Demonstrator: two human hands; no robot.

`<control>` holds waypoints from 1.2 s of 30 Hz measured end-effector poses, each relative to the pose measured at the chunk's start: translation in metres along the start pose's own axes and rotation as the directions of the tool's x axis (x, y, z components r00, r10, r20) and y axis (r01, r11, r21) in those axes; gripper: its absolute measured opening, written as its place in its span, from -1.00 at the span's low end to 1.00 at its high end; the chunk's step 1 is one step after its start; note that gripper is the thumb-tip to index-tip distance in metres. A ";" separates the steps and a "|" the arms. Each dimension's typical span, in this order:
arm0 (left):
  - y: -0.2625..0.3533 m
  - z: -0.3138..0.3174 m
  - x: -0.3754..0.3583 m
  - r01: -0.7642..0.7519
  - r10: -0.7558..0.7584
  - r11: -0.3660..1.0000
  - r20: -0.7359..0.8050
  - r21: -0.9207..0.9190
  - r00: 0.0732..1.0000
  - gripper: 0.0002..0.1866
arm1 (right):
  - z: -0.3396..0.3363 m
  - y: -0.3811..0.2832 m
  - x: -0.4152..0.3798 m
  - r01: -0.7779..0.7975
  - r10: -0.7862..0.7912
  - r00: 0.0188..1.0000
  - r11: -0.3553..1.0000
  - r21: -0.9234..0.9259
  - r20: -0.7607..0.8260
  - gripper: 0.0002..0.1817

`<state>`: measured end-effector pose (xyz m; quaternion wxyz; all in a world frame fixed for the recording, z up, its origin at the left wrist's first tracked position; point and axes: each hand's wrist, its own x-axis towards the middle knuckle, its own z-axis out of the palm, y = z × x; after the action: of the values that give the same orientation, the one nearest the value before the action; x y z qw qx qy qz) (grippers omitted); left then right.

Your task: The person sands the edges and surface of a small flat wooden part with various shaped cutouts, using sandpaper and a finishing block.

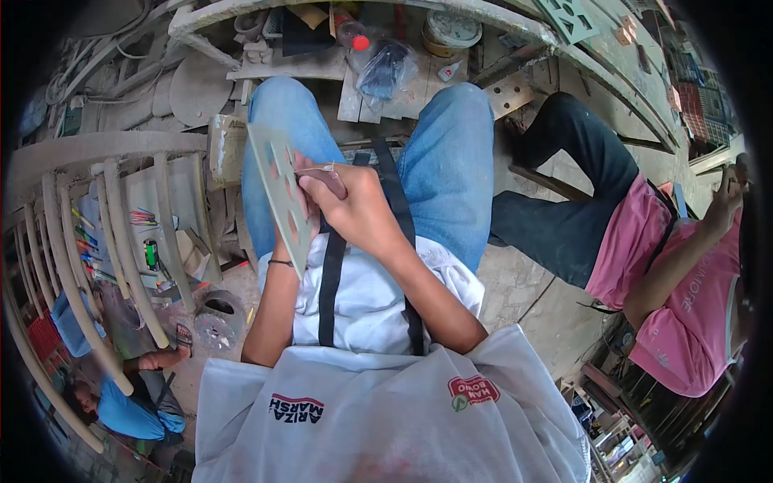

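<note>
A thin, pale grey-green panel [280,197] with several cut-out shapes stands tilted, nearly edge-on, above my lap. My left hand [311,219] is behind it, gripping it, mostly hidden by the board; some skin shows through the cut-outs. My right hand [361,208] is closed, thumb and fingers pinching a small reddish-brown folded piece [333,182] that looks like sandpaper. That piece is close to the panel's right side; whether it touches cannot be made out. A dark band circles my left wrist.
Ahead on a low wooden surface are a red-capped bottle [359,42], a plastic bag [386,71] and a tub [452,32]. A slatted wooden frame [165,225] stands left. A person in pink [676,282] sits right; another in blue [133,406] is lower left.
</note>
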<state>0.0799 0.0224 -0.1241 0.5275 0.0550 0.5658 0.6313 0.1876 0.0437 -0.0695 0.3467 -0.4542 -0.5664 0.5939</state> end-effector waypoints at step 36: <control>-0.013 -0.011 0.009 0.010 0.003 0.994 0.111 -0.112 0.994 -0.75 | -0.001 -0.005 0.000 0.080 -0.086 0.995 0.991 -0.107 -0.054 -0.73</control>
<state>0.0767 0.0189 -0.1431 0.5615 0.0592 0.4993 0.6572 0.1882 0.0450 -0.0646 0.3632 -0.4650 -0.6049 0.5348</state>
